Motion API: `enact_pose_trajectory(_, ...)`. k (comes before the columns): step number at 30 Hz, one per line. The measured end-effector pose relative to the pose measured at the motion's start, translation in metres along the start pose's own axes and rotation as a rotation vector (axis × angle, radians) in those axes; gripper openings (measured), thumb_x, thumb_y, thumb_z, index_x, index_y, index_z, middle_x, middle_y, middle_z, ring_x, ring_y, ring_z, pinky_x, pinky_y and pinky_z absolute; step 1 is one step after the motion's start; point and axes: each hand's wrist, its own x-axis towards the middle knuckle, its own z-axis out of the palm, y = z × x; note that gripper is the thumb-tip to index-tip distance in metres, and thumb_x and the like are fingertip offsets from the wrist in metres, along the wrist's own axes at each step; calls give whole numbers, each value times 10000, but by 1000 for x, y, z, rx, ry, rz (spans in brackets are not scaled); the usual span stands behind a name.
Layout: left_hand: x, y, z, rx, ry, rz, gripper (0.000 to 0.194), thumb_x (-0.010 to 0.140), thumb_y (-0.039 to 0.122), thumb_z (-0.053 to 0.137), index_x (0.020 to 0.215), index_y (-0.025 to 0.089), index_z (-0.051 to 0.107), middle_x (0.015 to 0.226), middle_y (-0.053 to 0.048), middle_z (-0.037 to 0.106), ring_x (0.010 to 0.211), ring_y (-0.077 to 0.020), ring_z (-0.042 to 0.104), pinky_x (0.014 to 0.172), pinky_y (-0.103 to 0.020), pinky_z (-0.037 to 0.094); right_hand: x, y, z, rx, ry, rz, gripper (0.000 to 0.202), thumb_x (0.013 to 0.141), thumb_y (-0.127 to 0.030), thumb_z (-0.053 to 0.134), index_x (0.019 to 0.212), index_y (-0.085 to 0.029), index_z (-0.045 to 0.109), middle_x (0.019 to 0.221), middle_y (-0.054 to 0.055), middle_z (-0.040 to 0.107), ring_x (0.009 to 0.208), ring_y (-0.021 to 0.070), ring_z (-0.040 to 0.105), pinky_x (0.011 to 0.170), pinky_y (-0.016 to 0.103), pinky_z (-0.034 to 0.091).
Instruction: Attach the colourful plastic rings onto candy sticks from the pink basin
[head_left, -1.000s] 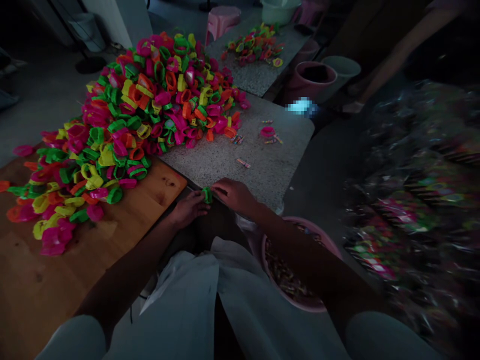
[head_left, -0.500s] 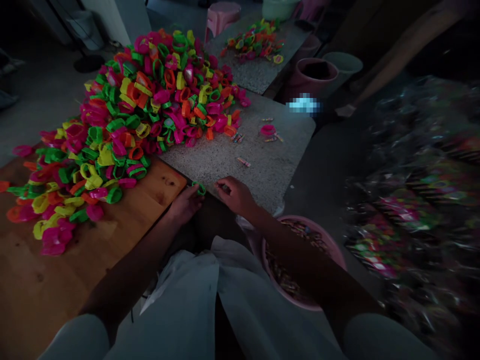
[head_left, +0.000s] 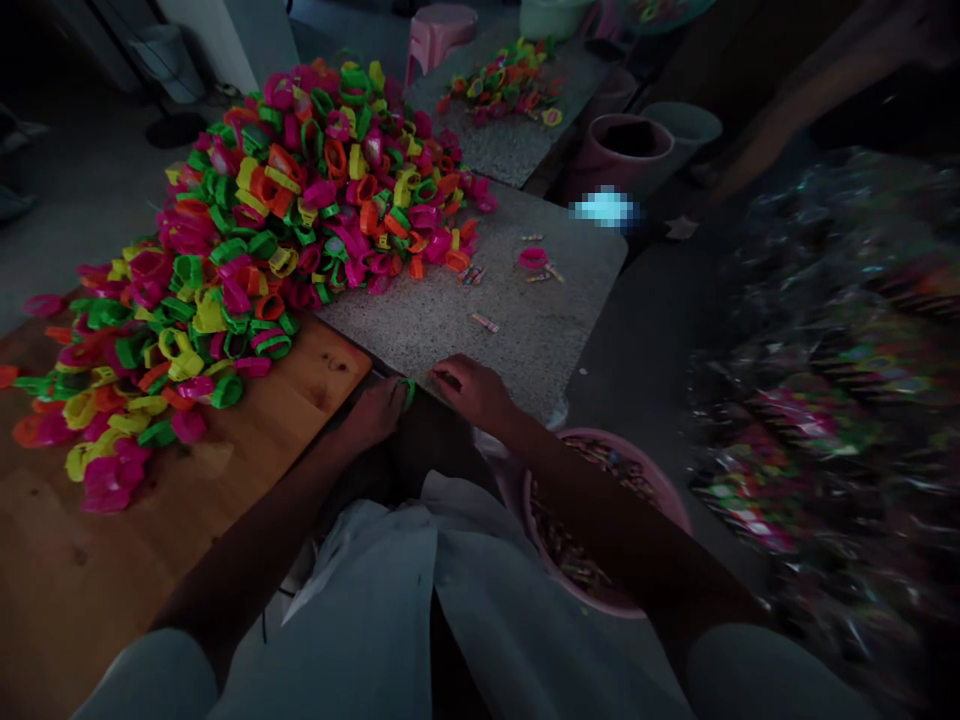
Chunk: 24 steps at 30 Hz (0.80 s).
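Green plastic band (head_left: pixel 408 393) gripped in curled fingers of left hand (head_left: pixel 377 412), right at bench (head_left: pixel 525 350) edge! Right hand (head_left: pixel 476 390) half-curled just beside; anything held there can't be told. One piece being handled, big mixed heap (head_left: pixel 315 200) left; finished count can't be told.

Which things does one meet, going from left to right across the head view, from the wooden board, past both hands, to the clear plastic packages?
Wooden board, left hand, green plastic piece, right hand, pink basin, clear plastic packages.
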Motion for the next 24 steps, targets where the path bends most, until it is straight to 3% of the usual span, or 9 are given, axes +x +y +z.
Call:
enact_pose_trajectory(4, 4, 0, 2, 279, 34, 59, 270, 1052, 307, 434, 891, 211, 627, 797, -77, 644, 767, -228, 628, 795, -363, 501, 6, 0, -3, -19, -87, -94, 219, 1082, -285, 561, 1185, -228, 745, 1178, 86, 751, 1076, 217, 691, 948, 319, 504)
enact_pose_trajectory(11, 10, -3, 17, 563, 85, -25, 312, 1071, 313, 396, 1080, 160, 667, 933, -167, 697, 896, -303, 712, 809, -376, 511, 16, 3, 3, -60, -153, -166, 275, 1098, -341, 549, 1249, -252, 761, 1203, 79, 752, 1099, 214, 684, 960, 314, 500)
enact_pose_trajectory(17, 8, 3, 18, 566, 79, -62, 275, 1058, 296, 438, 1064, 150, 670, 888, -161, 673, 947, -340, 719, 860, -390, 522, 21, 5, 0, -49, -172, -200, 292, 1109, -332, 520, 1262, -251, 756, 1219, 72, 745, 1119, 208, 677, 957, 300, 490)
enact_pose_trajectory(24, 8, 14, 18, 561, 41, -90, 282, 1030, 195, 405, 1064, 111, 672, 984, -234, 690, 1021, -389, 717, 932, -439, 514, 22, 4, -2, -174, -233, -252, 307, 1123, -322, 485, 1249, -237, 751, 1174, 80, 739, 1054, 206, 671, 865, 300, 477)
